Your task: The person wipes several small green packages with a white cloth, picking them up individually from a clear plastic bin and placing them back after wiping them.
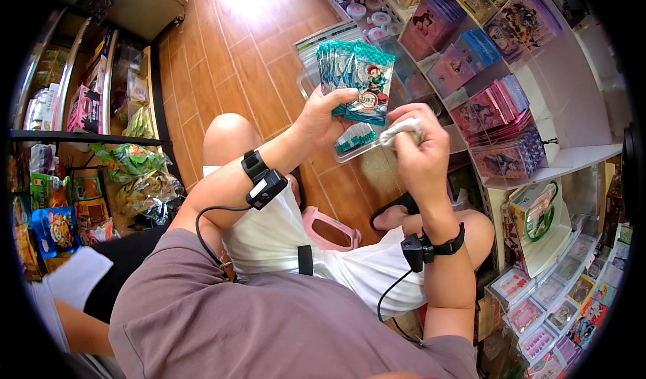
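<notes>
My left hand (328,114) holds a fanned stack of teal foil trading card packs (371,81), its thumb pressed on the front pack, which bears a printed character. Just right of the stack, my right hand (421,139) is closed on a crumpled whitish cloth (402,132). The cloth is close to the packs' lower right corner; whether they touch I cannot tell. Beneath both hands is a clear plastic tray (348,158) with more teal packs (356,137) in it.
To the right, a white display rack (570,96) holds rows of card packs. Snack bags and boxes fill the shelves (86,135) at left. A pink plastic stool (330,230) is between my legs on the wood-look floor (222,76). Another person's arm (83,328) shows at lower left.
</notes>
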Available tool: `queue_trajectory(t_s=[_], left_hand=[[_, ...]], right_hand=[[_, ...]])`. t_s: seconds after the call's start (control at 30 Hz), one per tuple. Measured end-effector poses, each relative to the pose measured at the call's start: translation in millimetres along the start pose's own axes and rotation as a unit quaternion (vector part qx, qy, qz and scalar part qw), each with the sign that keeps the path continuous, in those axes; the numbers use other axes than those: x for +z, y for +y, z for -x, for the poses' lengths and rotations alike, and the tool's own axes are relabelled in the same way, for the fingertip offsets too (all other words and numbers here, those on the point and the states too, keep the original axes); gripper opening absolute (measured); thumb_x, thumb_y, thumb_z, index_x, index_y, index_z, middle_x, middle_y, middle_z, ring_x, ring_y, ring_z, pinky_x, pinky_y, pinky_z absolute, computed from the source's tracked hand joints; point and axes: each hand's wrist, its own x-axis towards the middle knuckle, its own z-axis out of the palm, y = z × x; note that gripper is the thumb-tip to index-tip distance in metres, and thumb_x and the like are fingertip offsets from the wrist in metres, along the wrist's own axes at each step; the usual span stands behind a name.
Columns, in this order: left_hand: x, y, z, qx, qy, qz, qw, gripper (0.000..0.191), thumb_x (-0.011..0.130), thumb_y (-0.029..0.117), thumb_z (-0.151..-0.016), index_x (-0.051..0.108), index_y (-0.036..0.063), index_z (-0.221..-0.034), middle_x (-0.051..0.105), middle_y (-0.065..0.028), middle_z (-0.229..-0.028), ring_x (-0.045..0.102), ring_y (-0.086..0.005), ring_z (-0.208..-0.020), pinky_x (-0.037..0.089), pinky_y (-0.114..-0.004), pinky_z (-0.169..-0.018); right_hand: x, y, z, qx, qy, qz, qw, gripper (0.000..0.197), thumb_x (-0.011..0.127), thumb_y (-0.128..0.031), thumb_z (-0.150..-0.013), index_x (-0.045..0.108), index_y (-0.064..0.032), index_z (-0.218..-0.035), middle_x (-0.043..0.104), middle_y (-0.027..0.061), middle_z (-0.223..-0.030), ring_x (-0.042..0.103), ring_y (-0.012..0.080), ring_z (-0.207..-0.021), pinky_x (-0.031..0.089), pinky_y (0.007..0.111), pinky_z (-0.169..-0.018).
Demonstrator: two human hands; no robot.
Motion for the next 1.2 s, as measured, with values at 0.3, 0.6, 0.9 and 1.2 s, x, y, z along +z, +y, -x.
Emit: queue_trajectory(t_s=[0.3,0.6,0.9,1.2], left_hand=[[-2,-6,9,-0.012,-0.040,-0.018,0.999,0.043,0.071,0.004,-0.093,0.056,-0.0009,-0.133,0.069,-0.0148,-0.126,0.069,-0.0269,-0.114,0.057,-0.046,-0.101],[3,-4,20,-0.053,-0.042,0.004,0.998,0.049,0.073,0.010,-0.093,0.053,0.0006,-0.137,0.067,-0.0142,-0.129,0.069,-0.0257,-0.114,0.057,-0.044,-0.099],[5,-1,22,-0.054,-0.044,-0.041,0.997,0.048,0.073,0.007,-0.092,0.052,0.0011,-0.135,0.068,-0.0139,-0.125,0.070,-0.0246,-0.112,0.061,-0.044,-0.094],[-7,6,26,-0.072,-0.060,-0.034,0.995,0.054,0.075,0.007,-0.088,0.052,0.0007,-0.136,0.069,-0.0136,-0.125,0.071,-0.0251,-0.111,0.061,-0.044,-0.095]], right_hand=[[-3,14,-9,0.169,0.105,-0.206,0.958,0.012,0.070,-0.011,-0.094,0.064,-0.0043,-0.102,0.064,-0.0015,-0.087,0.057,0.0035,-0.073,0.045,0.022,-0.063],[0,20,-7,0.165,0.021,-0.228,0.959,0.014,0.076,-0.010,-0.094,0.069,-0.0006,-0.103,0.073,0.0036,-0.096,0.065,0.0062,-0.081,0.052,0.022,-0.072],[3,24,2,0.163,0.100,-0.217,0.957,0.010,0.074,-0.014,-0.096,0.069,-0.0053,-0.097,0.068,-0.0021,-0.085,0.058,0.0032,-0.069,0.044,0.021,-0.059],[5,20,5,0.120,0.141,-0.199,0.962,0.015,0.077,-0.013,-0.094,0.065,-0.0042,-0.091,0.065,-0.0034,-0.082,0.057,0.0032,-0.071,0.045,0.021,-0.063]])
